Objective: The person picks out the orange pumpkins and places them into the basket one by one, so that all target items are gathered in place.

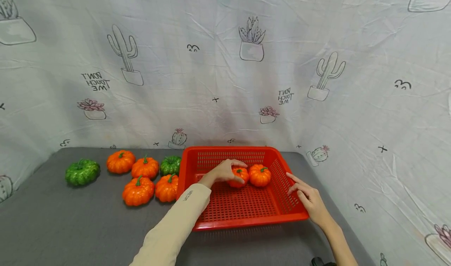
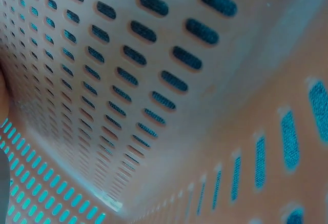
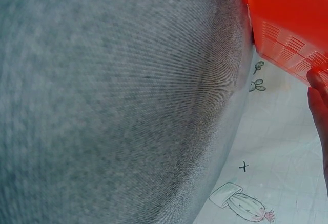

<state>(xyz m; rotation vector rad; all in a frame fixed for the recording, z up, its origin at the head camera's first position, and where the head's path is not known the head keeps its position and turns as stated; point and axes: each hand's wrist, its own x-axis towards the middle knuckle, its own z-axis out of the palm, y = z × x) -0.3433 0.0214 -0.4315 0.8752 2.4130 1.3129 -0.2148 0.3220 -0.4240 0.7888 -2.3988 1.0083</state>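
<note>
In the head view, a red perforated plastic basket point(image 1: 246, 221) stands on the grey table. My left hand point(image 1: 224, 171) reaches inside it, thumb and fingers curled round a small orange pumpkin point(image 1: 240, 174). Right beside that one sits another orange pumpkin point(image 1: 260, 175) with a green stem. At the basket's right side my right hand point(image 1: 311, 202) grips the rim, its fingers over the edge. Perforated basket walls point(image 2: 230, 88) fill the left wrist view, where the held pumpkin is out of sight. The right wrist view catches fingers point(image 3: 319, 101) against the red basket wall point(image 3: 287, 16).
Left of the basket lie several more orange pumpkins point(image 1: 138, 191) and two green ones, one green pumpkin point(image 1: 170, 165) close by the basket and another green pumpkin point(image 1: 82, 172) farther left. A cactus-printed cloth point(image 1: 211, 74) hangs behind the grey table point(image 1: 88, 227).
</note>
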